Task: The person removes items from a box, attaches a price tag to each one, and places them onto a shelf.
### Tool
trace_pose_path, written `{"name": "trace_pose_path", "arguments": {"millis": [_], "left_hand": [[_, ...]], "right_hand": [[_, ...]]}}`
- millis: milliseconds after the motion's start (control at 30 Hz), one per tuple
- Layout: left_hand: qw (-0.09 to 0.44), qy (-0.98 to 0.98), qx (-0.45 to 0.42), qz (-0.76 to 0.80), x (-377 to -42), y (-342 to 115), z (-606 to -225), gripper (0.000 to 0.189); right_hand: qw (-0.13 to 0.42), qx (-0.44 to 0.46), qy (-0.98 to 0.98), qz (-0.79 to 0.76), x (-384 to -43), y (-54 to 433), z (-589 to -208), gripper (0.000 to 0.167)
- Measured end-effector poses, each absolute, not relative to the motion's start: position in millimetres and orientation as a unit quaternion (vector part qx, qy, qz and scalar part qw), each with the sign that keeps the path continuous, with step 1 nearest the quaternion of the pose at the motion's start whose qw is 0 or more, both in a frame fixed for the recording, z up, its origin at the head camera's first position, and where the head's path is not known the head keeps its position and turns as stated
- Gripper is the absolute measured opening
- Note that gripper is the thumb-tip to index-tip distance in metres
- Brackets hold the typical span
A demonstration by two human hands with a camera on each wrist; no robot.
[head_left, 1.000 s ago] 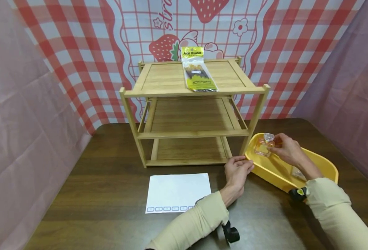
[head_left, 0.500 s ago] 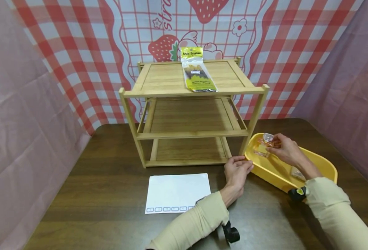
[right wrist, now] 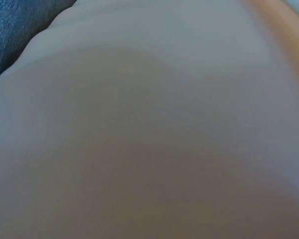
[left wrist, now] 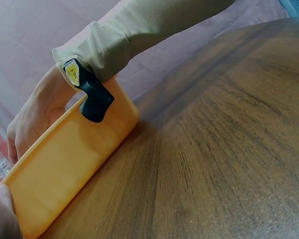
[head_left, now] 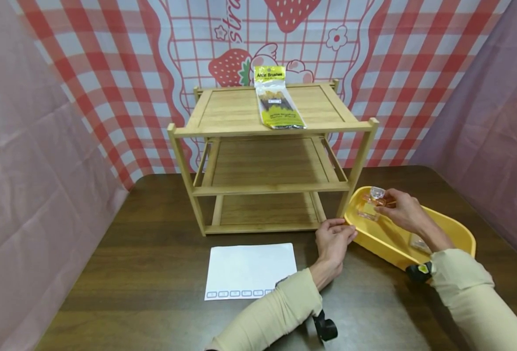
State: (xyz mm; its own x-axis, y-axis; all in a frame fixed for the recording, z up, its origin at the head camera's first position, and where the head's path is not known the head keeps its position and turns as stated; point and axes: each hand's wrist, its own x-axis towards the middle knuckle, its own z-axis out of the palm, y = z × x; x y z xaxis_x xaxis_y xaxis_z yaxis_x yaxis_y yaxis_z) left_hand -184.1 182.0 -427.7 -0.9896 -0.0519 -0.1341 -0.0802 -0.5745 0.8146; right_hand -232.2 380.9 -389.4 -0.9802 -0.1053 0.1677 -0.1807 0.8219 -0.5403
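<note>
A small clear perfume bottle (head_left: 366, 209) with a faceted stopper and pinkish-amber tint stands upright at the left end of a yellow plastic bin (head_left: 453, 230). My right hand (head_left: 405, 212) reaches into the bin and pinches the bottle from its right side. At the bin's near left corner, my left hand (head_left: 332, 243) pinches the rim between thumb and fingers. The left wrist view shows the bin's outer wall (left wrist: 65, 167) with the left thumb (left wrist: 6, 199) against it. Another small clear item (head_left: 418, 243) lies in the bin, partly hidden by the right forearm. A blurred close surface fills the right wrist view.
A three-tier wooden shelf (head_left: 271, 187) stands just left of the bin. A pack of artist brushes (head_left: 280, 105) lies on its top tier. White paper (head_left: 249, 268) with a row of small printed boxes lies on the dark wooden table (head_left: 144, 273) before the shelf.
The perfume bottle shifts and tilts very slightly in the right hand. The left hand stays at the bin's corner, and everything else looks the same.
</note>
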Motion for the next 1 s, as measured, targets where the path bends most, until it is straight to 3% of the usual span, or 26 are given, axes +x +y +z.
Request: {"name": "trace_pose_path", "arguments": {"millis": [1000], "left_hand": [[0.011, 0.469, -0.070, 0.880, -183.6, 180.3, -425.9, 0.025]], "right_hand": [[0.077, 0.074, -0.950, 0.294, -227.6, 382.8, -384.8, 0.030]]}}
